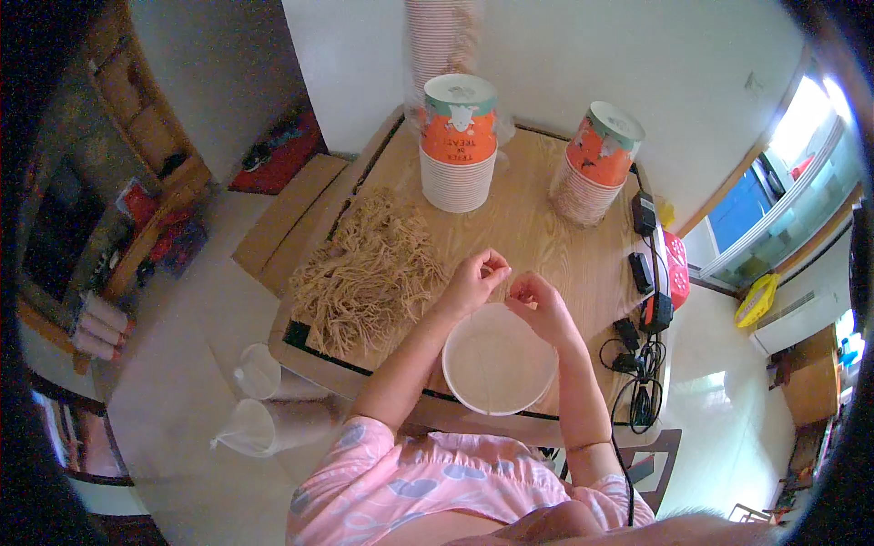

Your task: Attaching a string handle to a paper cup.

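A white paper bucket (499, 359) stands at the table's near edge with its round opening toward me. Over its far rim, my left hand (477, 280) is closed in a pinch, thumb against forefinger. Close beside it on the right, my right hand (543, 308) also pinches at the rim, its fingers curled together. Whatever lies between the fingertips is too small to make out. A faint thin line shows on the bucket's near side. Left of my left forearm spreads a loose heap of tan twine pieces (373, 273).
Upside-down stacks of orange-and-green printed buckets stand at the far middle (458, 146) and far right (596, 164) of the wooden table (519, 232). Black adapters and coiled cables (646, 382) line the right edge. A tall wrapped stack (442, 41) rises behind. Bagged bucket stacks (250, 428) lie on the floor.
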The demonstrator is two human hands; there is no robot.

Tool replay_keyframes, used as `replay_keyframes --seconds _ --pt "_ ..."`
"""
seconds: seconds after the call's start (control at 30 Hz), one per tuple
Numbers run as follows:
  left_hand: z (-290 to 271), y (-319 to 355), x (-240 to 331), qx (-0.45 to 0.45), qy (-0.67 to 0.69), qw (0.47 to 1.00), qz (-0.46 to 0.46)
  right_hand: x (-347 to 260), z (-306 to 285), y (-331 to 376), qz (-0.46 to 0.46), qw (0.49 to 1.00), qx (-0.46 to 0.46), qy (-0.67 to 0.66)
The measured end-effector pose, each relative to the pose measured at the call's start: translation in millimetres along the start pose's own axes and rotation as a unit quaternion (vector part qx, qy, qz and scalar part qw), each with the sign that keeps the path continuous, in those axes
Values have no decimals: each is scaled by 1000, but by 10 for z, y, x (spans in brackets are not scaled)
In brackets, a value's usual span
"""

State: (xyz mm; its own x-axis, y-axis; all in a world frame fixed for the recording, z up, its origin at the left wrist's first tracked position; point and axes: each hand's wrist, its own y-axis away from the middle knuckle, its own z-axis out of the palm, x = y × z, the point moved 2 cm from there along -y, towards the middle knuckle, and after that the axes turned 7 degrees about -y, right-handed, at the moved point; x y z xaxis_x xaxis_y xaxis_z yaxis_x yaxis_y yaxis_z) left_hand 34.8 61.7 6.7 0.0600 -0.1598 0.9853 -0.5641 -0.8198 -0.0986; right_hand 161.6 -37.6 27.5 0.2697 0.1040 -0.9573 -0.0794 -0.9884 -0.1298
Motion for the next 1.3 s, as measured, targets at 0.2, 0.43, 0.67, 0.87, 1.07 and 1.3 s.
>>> replay_keyframes --seconds 0.2,0.43,0.67,0.87,1.07,1.3 --pt "-41 59 30 -41 -59 997 18 -132 -35 29 -47 996 69 15" --pt "-37 112 39 -55 -44 997 13 -214 -16 30 -68 982 88 151" --pt "-40 137 66 -60 -3 998 13 -168 -11 -2 -31 995 28 93" --pt "-14 88 3 -55 -20 998 -2 -133 -90 -2 37 996 60 -47" --pt "-29 12 -65 -31 -47 997 56 -169 -39 -60 -24 994 29 -102" --pt "-19 76 149 -115 149 977 -101 -211 8 -76 -50 993 25 -106"
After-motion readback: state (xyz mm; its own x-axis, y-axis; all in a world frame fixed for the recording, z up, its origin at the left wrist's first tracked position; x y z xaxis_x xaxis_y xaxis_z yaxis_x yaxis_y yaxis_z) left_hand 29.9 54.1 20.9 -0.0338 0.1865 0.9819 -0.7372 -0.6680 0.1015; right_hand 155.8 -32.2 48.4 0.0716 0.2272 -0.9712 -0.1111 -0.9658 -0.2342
